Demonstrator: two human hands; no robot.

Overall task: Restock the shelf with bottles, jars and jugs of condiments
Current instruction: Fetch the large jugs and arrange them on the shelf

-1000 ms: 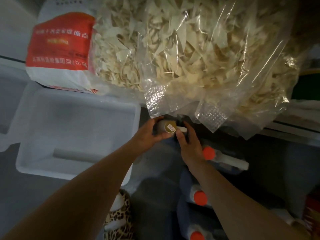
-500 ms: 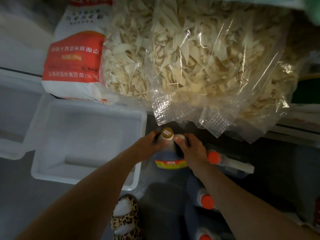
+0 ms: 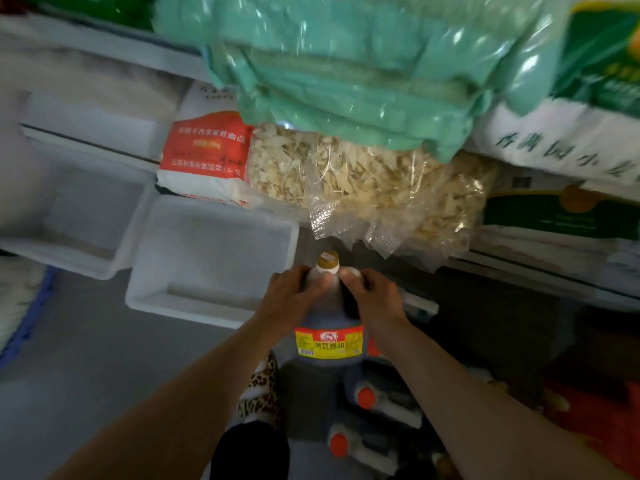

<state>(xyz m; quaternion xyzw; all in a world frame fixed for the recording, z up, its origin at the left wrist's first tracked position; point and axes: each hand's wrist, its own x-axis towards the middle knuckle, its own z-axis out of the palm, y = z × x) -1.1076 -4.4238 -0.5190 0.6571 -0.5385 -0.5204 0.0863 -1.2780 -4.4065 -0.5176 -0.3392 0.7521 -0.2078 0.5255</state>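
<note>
Gripping the dark jug point(image 3: 329, 306) by its neck, left hand point(image 3: 289, 299) and right hand point(image 3: 375, 297) curled round it, forearms outstretched. Held upright just below the clear bag of dried strips point(image 3: 367, 181), right of the white tub point(image 3: 207, 258), above orange-capped jugs point(image 3: 367, 398).

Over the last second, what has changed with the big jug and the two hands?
The jug came up out of the dark space under the bags; its yellow-red label now shows. The view tilted up too. The left hand and the right hand stayed gripping its neck; the orange-capped jugs stayed put.
</note>
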